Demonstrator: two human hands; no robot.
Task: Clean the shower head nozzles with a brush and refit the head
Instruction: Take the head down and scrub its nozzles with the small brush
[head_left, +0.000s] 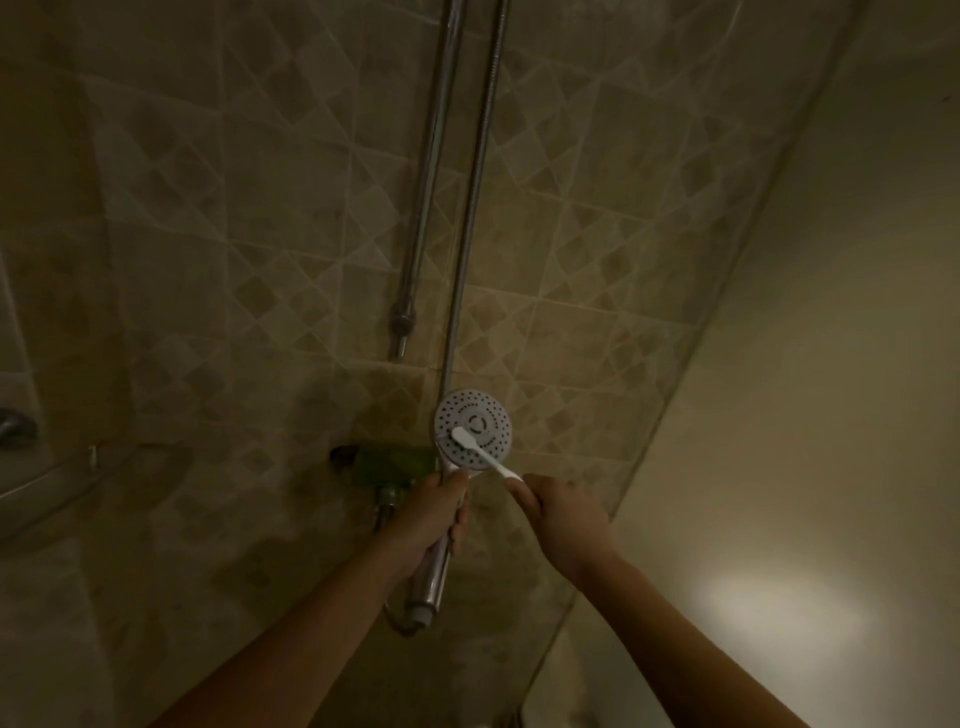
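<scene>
So you're facing a dim tiled wall (260, 208) with a diamond pattern in beige and brown, with a plain cream wall (831, 312) running off to the right. Two chrome lines come down the tiles: a rigid riser pipe (426, 182) and, just beside it, the ribbed shower hose (475, 182). Lower down there's a greenish fixture (395, 460) on the wall, too dark to make out properly. Your left hand (434, 512) has its fingers wrapped tight round the chrome handle of the shower head (474, 428), holding it up in front of the tiles with the face turned toward you. That face is a round white disc, dotted with rings of small dark nozzles around a central ring mark. Your right hand (563, 519) is curled closed on the end of a white brush (480, 452), thumb laid along the handle, and the bristle end sits on the lower left part of the disc.
</scene>
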